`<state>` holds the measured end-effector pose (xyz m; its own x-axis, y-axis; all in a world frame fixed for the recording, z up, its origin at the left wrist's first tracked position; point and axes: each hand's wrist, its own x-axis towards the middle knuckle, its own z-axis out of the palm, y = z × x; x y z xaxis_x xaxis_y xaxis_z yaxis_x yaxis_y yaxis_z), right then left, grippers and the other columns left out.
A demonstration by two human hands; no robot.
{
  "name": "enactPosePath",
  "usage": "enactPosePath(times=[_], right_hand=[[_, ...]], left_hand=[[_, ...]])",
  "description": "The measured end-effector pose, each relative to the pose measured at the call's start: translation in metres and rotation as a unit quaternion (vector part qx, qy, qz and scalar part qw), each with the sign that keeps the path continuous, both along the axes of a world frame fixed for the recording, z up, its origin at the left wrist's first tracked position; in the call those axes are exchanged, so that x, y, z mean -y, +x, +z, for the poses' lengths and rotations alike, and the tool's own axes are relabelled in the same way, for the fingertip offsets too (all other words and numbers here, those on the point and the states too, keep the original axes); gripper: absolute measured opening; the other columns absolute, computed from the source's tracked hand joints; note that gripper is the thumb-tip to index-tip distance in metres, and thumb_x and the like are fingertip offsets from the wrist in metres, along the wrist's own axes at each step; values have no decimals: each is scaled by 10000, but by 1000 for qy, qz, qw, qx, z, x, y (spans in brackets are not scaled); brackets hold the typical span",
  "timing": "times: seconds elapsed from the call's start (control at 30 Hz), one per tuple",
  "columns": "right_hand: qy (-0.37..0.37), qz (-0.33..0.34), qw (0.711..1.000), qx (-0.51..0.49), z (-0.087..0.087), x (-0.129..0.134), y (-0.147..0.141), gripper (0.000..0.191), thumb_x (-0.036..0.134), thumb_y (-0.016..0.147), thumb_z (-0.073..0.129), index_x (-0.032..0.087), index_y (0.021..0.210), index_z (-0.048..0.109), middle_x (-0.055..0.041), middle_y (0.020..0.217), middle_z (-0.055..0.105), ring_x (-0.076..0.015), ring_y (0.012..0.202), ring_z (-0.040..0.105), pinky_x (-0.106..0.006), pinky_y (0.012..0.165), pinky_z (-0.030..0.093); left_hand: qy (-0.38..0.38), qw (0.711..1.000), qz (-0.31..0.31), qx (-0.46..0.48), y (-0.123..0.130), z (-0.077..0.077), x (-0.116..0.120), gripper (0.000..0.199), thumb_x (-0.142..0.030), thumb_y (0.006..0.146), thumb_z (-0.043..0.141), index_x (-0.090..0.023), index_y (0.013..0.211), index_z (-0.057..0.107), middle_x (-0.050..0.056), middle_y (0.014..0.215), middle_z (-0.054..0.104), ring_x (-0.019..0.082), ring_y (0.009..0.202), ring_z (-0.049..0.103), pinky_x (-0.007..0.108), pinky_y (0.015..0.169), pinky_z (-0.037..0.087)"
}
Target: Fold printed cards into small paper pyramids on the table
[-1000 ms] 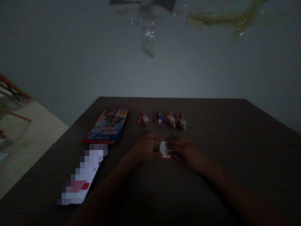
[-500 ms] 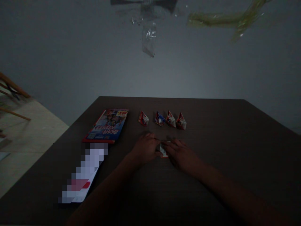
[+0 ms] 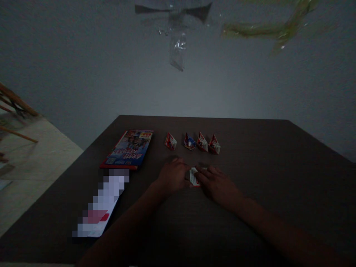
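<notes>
A small white printed paper with a red edge (image 3: 193,177) lies flat on the dark table (image 3: 250,148). My right hand (image 3: 219,185) rests over its right part, fingers stretched out and pressing on it. At its left edge is my left hand (image 3: 174,177), fingers spread low on the table, the thumb near the paper's lower left corner. Beyond my hands stand several small folded paper pieces: a red and white one (image 3: 170,141), a blue one (image 3: 189,142) and two more red and white ones (image 3: 202,142), (image 3: 214,144) close together.
On the left lies a stack of colourful printed leaflets (image 3: 129,149). Nearer to me is a lit phone-like device (image 3: 104,207), partly blurred, beside my left forearm. A pale wall with tape (image 3: 256,30) rises behind the table.
My right hand has slid slightly right, and a bit more of the white paper shows between my hands. The view has shifted slightly.
</notes>
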<state>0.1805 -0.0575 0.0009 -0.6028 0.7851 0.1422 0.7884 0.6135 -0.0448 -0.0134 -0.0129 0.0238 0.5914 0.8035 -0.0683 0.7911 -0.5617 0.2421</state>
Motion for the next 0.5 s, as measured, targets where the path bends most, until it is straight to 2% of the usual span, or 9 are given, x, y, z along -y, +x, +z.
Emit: enactPosePath(times=[0.23,0.5], right_hand=[[20,-31,999,18,-1,5,16,266,192,897,441,150,1112,591,-120,1289,567,-278,1009,548,-425,837,476],[19,-66,997,19,-2,12,47,317,220,906,416,152,1178,564,-127,1267,583,-268,1007,566,-408,819,483]], left_hand=[[-14,1000,13,-11,1,3,0,587,-483,643,730,-231,1162,626,102,1091,586,307,1060,508,413,873,444],[-15,1000,-6,-3,1,6,1,534,-466,653,726,-223,1122,648,95,1073,598,296,1050,514,392,880,436]])
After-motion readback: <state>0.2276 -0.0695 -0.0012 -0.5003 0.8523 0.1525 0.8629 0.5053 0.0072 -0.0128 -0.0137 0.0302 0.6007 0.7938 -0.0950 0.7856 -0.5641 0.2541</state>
